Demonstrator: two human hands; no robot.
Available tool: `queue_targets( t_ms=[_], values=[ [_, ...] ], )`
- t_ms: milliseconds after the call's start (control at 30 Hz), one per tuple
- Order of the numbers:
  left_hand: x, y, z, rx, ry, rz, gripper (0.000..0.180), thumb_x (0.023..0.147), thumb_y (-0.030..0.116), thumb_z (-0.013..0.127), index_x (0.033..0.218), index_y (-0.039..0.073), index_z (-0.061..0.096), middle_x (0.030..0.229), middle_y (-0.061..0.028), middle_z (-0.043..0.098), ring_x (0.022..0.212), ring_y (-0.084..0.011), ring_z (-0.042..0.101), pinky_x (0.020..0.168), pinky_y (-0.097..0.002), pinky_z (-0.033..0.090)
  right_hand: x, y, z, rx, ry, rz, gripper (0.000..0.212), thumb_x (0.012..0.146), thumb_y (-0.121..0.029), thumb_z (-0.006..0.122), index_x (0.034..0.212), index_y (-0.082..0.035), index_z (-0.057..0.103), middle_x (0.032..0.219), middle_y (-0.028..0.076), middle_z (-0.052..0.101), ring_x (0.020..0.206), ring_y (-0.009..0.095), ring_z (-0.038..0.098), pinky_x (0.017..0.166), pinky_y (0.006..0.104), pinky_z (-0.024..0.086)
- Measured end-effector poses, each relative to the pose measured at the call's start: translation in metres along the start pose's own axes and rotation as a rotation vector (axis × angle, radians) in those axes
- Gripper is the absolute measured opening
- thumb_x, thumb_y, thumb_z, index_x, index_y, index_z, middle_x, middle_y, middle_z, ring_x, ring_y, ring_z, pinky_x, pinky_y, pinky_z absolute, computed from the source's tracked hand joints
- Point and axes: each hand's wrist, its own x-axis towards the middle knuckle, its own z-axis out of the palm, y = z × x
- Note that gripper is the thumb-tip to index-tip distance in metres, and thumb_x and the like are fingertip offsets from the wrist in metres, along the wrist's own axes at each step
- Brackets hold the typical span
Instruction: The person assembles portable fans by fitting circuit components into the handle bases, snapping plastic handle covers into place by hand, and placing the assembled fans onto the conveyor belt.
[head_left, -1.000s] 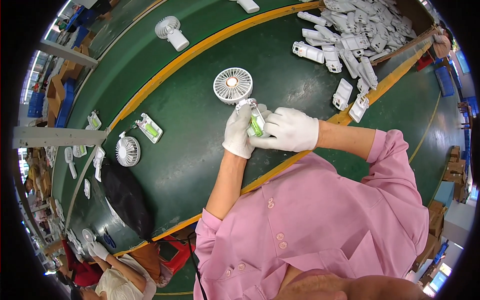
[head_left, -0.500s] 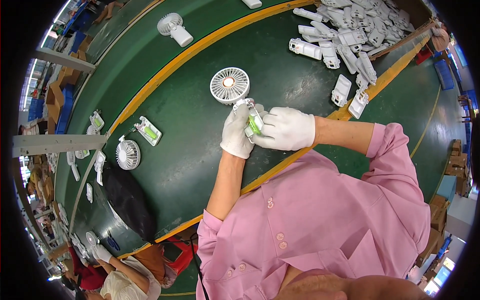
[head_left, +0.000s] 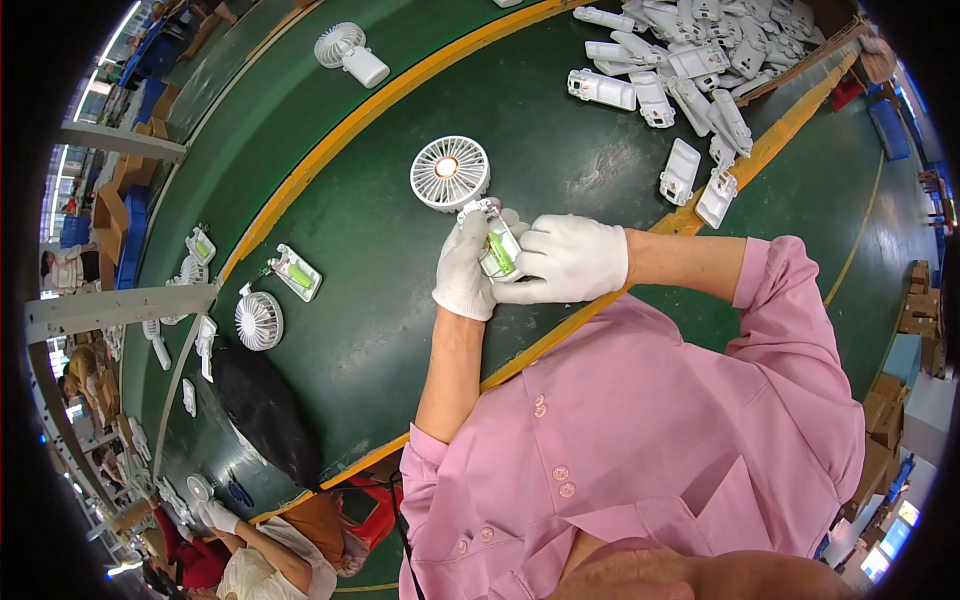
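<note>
My left hand (head_left: 464,268), in a white glove, is closed around the open white handle of a small handheld fan (head_left: 450,173). A green cylindrical battery (head_left: 499,256) lies lengthwise in that handle shell, with small wires near the neck. The round slatted fan head points away from me, just above the dark green table. My right hand (head_left: 570,258), also gloved, pinches the handle's right side with bent fingers and thumb. Its fingertips are partly hidden behind the shell's edge.
At the far right a pile of white handle shells (head_left: 700,60) spills from a cardboard box. Another opened fan (head_left: 260,320) with its battery shell (head_left: 296,272) lies left. A black bag (head_left: 262,410) sits nearer. One fan (head_left: 352,55) rests on the green belt. A co-worker's gloved hand (head_left: 217,516) is lower left.
The battery lies straighter in the shell than before, and more of it shows. My right fingers have shifted slightly along the handle's side. Both hands stay on the fan.
</note>
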Motion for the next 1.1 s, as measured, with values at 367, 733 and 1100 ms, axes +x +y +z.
queue_targets(
  t_ms=[367,733,1100],
  values=[
    [0.001,0.000,-0.002,-0.046,-0.060,0.004,0.024,0.097,0.020,0.051,0.114,0.002,0.051,0.100,-0.0142,0.061,0.085,-0.0243,0.063,0.075,-0.0359,0.054,-0.001,-0.006,0.012,-0.105,0.014,0.095,0.021,0.078,-0.023,0.060,0.097,-0.016,0.063,0.080,0.001,0.054,0.073,0.015,0.055,0.057,0.0289,0.040],
    [-0.002,0.001,0.001,0.014,-0.039,-0.003,0.023,0.098,0.021,0.050,0.114,0.004,0.050,0.098,-0.0132,0.061,0.085,-0.0268,0.064,0.073,-0.0383,0.055,0.011,-0.006,0.009,0.346,-0.362,0.479,0.025,0.082,-0.036,0.061,0.099,-0.017,0.060,0.066,0.006,0.061,0.056,0.026,0.063,0.051,0.0398,0.050],
    [-0.003,-0.007,0.012,0.142,0.021,0.122,0.027,0.098,0.022,0.048,0.112,0.000,0.050,0.094,-0.0103,0.062,0.076,-0.0206,0.066,0.062,-0.0345,0.061,0.004,0.010,0.022,0.622,0.128,0.942,0.029,0.083,-0.029,0.063,0.103,-0.009,0.067,0.089,0.011,0.061,0.083,0.028,0.062,0.076,0.0361,0.050]
  ],
)
